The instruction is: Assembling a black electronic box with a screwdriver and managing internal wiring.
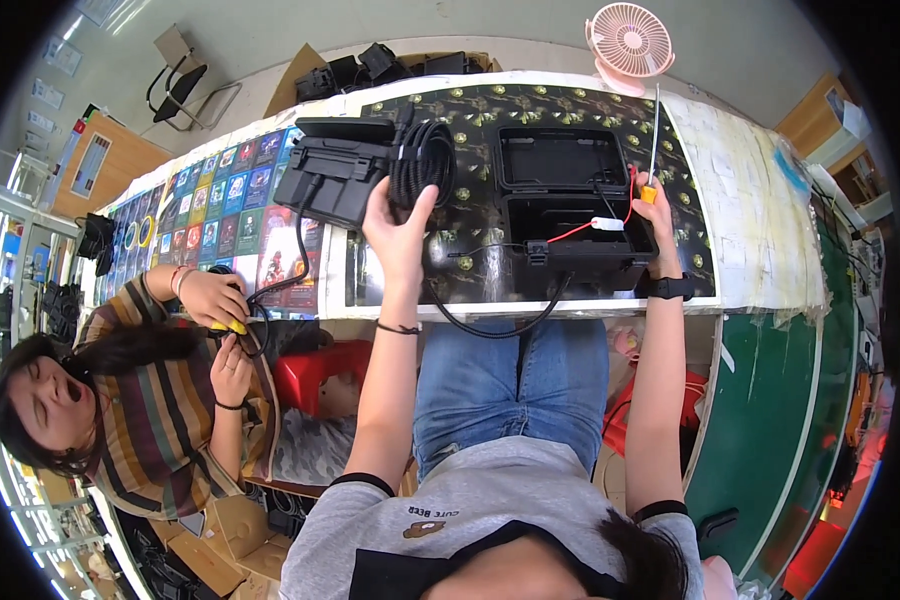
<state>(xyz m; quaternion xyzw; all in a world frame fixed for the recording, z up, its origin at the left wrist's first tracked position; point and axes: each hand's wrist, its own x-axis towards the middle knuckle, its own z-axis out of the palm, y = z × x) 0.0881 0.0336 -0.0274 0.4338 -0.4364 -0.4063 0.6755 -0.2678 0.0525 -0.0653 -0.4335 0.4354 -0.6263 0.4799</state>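
My left hand (398,232) is raised over the table and grips a coiled bundle of black cable (422,160); a loose length of the cable hangs down past the table edge. My right hand (658,232) rests at the right side of an open black plastic case (570,215) and holds a screwdriver with a yellow-orange handle (650,170), its shaft pointing away from me. Red and white wires (600,225) lie inside the case.
A second black case (335,170) lies left of the coil, its cord running to a person in a striped top (170,400) on my left, whose hands handle a cable. A pink desk fan (628,42) stands at the table's far edge. Red stools sit under the table.
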